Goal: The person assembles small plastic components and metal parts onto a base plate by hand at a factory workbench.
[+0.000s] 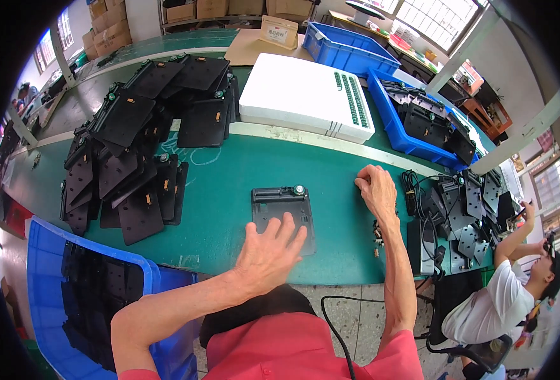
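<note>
A flat black plastic housing [283, 207] lies on the green table in front of me, with a bar and a small round green-and-silver part along its far edge. My left hand [270, 250] is over its near part, fingers spread, hiding that part; whether it touches the housing I cannot tell. Off to the right, my right hand [377, 190] is curled with its fingertips pinched together. Anything between those fingertips is hidden. Close by its wrist sits a small heap of little metal parts [377, 235], partly covered by my forearm.
Stacked black housings [128, 120] fill the left of the table. A blue bin [42, 253] of black parts stands at lower left. Beyond are a white foam box [286, 88] and blue crates [349, 47]. Cables and black plates [467, 215] lie right, near a seated person [489, 297].
</note>
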The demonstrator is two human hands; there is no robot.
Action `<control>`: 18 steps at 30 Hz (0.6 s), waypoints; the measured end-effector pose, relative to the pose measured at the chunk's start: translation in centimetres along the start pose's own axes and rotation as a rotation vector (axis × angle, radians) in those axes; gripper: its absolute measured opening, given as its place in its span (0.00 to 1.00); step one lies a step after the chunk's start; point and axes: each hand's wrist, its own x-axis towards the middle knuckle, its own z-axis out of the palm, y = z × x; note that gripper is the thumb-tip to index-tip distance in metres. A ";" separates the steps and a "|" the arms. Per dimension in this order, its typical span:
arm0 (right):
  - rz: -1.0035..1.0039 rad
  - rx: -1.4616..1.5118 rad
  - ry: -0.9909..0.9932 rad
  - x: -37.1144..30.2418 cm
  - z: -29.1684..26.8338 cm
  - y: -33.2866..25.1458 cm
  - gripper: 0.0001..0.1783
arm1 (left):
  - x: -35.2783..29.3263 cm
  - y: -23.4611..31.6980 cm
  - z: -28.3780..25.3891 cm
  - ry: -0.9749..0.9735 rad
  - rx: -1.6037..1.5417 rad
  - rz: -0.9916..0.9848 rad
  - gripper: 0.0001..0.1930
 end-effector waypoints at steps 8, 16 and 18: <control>0.182 0.443 -0.032 -1.6 -2.3 -3.5 0.06 | 0.0 0.0 0.1 0.003 -0.010 -0.015 0.28; 0.277 1.190 -0.331 -5.6 -1.6 -5.6 0.10 | -0.1 -0.2 0.2 0.000 -0.011 -0.021 0.28; 0.300 1.188 -0.362 -6.2 -1.4 -6.0 0.10 | -0.1 -0.2 0.2 0.002 -0.014 -0.019 0.28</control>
